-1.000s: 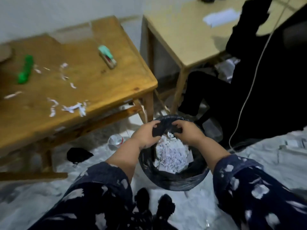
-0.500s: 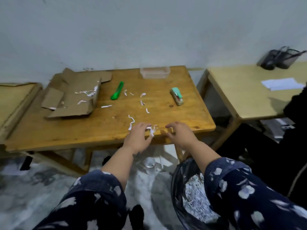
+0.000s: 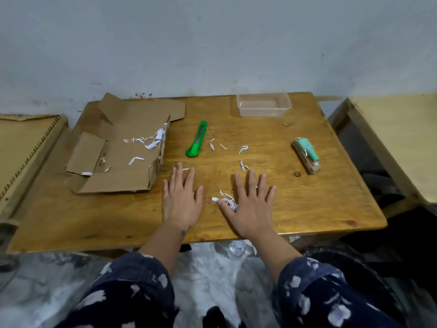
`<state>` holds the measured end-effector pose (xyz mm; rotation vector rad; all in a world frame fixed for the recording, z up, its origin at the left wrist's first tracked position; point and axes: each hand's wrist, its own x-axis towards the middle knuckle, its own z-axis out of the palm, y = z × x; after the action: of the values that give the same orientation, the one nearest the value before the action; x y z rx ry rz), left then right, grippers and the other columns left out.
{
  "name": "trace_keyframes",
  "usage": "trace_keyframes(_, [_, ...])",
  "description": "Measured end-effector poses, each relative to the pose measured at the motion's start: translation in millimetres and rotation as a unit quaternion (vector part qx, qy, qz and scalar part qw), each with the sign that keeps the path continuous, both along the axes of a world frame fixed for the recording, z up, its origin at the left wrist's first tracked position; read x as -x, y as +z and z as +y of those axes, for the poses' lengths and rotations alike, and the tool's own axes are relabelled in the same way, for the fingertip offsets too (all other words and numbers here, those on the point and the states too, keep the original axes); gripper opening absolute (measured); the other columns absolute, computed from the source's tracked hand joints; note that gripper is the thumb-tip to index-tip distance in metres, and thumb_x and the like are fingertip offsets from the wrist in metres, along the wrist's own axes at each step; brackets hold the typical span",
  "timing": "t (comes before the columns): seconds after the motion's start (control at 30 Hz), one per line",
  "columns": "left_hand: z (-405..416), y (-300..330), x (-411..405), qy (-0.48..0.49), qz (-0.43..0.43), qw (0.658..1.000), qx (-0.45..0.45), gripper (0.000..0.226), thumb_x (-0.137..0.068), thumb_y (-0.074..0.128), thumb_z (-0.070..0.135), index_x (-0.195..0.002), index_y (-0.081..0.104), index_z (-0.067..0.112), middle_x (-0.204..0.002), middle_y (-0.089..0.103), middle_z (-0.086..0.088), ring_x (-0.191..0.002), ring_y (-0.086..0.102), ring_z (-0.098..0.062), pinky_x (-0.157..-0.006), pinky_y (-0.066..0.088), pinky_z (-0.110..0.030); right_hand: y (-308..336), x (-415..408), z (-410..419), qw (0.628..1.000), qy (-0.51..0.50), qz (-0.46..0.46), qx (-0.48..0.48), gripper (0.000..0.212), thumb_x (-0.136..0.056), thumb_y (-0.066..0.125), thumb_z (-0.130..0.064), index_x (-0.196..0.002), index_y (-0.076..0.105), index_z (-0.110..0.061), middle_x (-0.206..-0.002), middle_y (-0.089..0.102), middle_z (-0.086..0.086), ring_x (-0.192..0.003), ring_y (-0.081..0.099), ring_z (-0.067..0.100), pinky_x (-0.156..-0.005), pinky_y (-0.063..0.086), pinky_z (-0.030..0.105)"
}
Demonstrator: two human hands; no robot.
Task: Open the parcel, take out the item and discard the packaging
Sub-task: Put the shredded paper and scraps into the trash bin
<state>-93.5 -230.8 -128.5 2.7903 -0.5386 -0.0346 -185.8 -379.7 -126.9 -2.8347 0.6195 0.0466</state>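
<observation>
An opened, flattened cardboard box (image 3: 123,171) lies on the left of the wooden table (image 3: 307,209), with white paper shreds (image 3: 149,141) inside it. More shreds (image 3: 242,162) are scattered across the table's middle. My left hand (image 3: 181,200) lies flat on the table, fingers straight, just right of the box. My right hand (image 3: 251,204) lies flat too, with a small clump of shreds (image 3: 225,200) at its thumb. A mint-green stapler (image 3: 307,155) sits to the right. Neither hand holds anything.
A green utility knife (image 3: 197,142) lies between the box and the shreds. A clear plastic container (image 3: 263,105) stands at the table's back edge. The black bin (image 3: 350,266) is on the floor at the lower right. Another table (image 3: 399,138) stands to the right.
My hands left the bin's rim, rose to the table edge and now lie flat further onto the table. The view lifted from the bin to the tabletop.
</observation>
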Motion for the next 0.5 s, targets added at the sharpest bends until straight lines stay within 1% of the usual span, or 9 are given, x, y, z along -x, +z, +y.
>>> trace_keyframes(0.07, [-5.3, -1.0, -9.5, 0.002, 0.006, 1.000, -0.019, 0.057, -0.099, 0.024, 0.045, -0.151, 0.014, 0.025, -0.161, 0.001, -0.004, -0.148, -0.003, -0.018, -0.117, -0.004, -0.041, 0.6, -17.0, -6.4, 1.000, -0.013, 0.007, 0.005, 0.086, -0.081, 0.015, -0.078, -0.150, -0.004, -0.031, -0.159, -0.012, 0.010, -0.144, -0.015, 0.037, -0.113, -0.010, 0.058])
trace_keyframes(0.17, [-16.6, -0.2, -17.1, -0.020, 0.001, 1.000, -0.016, 0.055, -0.099, 0.023, 0.043, -0.151, 0.017, 0.025, -0.161, 0.007, -0.002, -0.148, -0.001, -0.015, -0.118, -0.003, -0.040, 1.8, -40.8, -22.2, 1.000, -0.021, 0.014, 0.013, 0.084, -0.082, 0.016, -0.077, -0.150, -0.002, -0.031, -0.159, -0.011, 0.010, -0.145, -0.013, 0.037, -0.113, -0.008, 0.057])
trace_keyframes(0.27, [-30.6, 0.6, -23.7, -0.085, 0.008, 0.996, 0.004, 0.054, -0.101, 0.024, 0.039, -0.151, 0.017, 0.022, -0.160, 0.008, 0.002, -0.147, 0.001, -0.011, -0.119, -0.002, -0.036, 2.5, -63.2, -44.3, 1.000, -0.026, 0.011, 0.003, 0.078, -0.086, 0.018, -0.071, -0.151, 0.003, -0.030, -0.160, -0.008, 0.011, -0.146, -0.012, 0.032, -0.114, -0.007, 0.057])
trace_keyframes(0.33, [-41.2, 2.6, -30.0, -0.132, 0.019, 0.990, 0.035, 0.052, -0.102, 0.025, 0.035, -0.151, 0.019, 0.021, -0.160, 0.012, 0.004, -0.147, 0.003, -0.008, -0.120, 0.000, -0.031, 2.8, -75.6, -59.2, 1.000, -0.017, 0.007, 0.002, 0.075, -0.088, 0.018, -0.068, -0.151, 0.005, -0.029, -0.160, -0.006, 0.009, -0.146, -0.011, 0.028, -0.115, -0.006, 0.057])
trace_keyframes(0.43, [-56.0, 9.7, -41.4, -0.159, 0.040, 0.980, 0.113, 0.047, -0.102, 0.029, 0.027, -0.149, 0.028, 0.020, -0.157, 0.025, 0.006, -0.145, 0.014, -0.004, -0.119, 0.012, -0.028, 3.8, -90.2, -74.3, 1.000, 0.027, -0.011, -0.009, 0.065, -0.094, 0.022, -0.059, -0.151, 0.009, -0.029, -0.161, 0.000, 0.004, -0.147, -0.007, 0.022, -0.114, -0.004, 0.056])
trace_keyframes(0.5, [-62.1, 13.3, -51.3, -0.155, 0.025, 0.979, 0.128, 0.046, -0.102, 0.029, 0.025, -0.148, 0.030, 0.020, -0.155, 0.029, 0.006, -0.144, 0.019, -0.004, -0.119, 0.018, -0.030, 4.7, -98.6, -77.5, 0.997, 0.067, -0.033, -0.026, 0.058, -0.097, 0.025, -0.050, -0.150, 0.014, -0.028, -0.160, 0.007, 0.002, -0.148, -0.002, 0.020, -0.115, -0.003, 0.055])
